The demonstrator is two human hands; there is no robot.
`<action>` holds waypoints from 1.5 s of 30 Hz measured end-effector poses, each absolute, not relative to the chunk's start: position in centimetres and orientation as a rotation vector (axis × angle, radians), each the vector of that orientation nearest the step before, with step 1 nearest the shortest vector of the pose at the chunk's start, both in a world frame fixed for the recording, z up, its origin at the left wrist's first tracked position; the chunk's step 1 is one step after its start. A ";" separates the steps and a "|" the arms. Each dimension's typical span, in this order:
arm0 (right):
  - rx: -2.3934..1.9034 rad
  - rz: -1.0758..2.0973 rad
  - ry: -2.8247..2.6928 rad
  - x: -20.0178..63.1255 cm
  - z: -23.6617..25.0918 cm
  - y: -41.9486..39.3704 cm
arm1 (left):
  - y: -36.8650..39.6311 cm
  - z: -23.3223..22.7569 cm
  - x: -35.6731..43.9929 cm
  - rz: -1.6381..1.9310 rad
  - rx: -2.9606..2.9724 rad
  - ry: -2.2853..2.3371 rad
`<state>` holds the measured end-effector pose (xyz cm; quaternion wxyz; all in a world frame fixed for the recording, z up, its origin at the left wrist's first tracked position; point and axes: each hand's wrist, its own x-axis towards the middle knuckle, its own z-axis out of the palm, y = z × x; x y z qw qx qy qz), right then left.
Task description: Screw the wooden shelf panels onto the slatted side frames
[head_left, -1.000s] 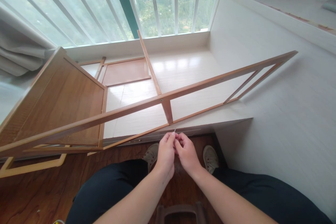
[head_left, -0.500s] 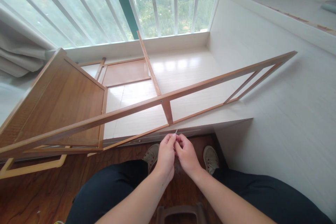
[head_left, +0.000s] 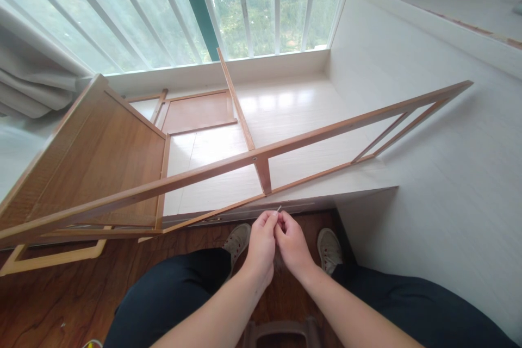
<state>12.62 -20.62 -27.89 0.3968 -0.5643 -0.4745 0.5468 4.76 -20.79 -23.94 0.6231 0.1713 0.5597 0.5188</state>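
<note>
Our left hand (head_left: 262, 236) pinches a thin pin (head_left: 279, 208), its tip poking up past the fingertips. Our right hand (head_left: 292, 240) is curled narrow against the left; we cannot tell whether it grips the pin too. We see the pin just below the crosspiece (head_left: 263, 175) of a long wooden frame (head_left: 196, 177), which stretches across the white ledge (head_left: 293, 106). Beneath our hands lies the brown floor (head_left: 101, 288).
</note>
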 end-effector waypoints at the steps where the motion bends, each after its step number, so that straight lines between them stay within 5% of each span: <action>1: -1.431 1.387 -1.203 12.6 -27.9 -20.6 | -20.8 -23.9 4.8 1.190 0.391 1.287; 45: -1.418 1.161 -1.302 13.9 -24.5 -20.1 | -19.5 -22.0 5.4 1.251 0.270 1.065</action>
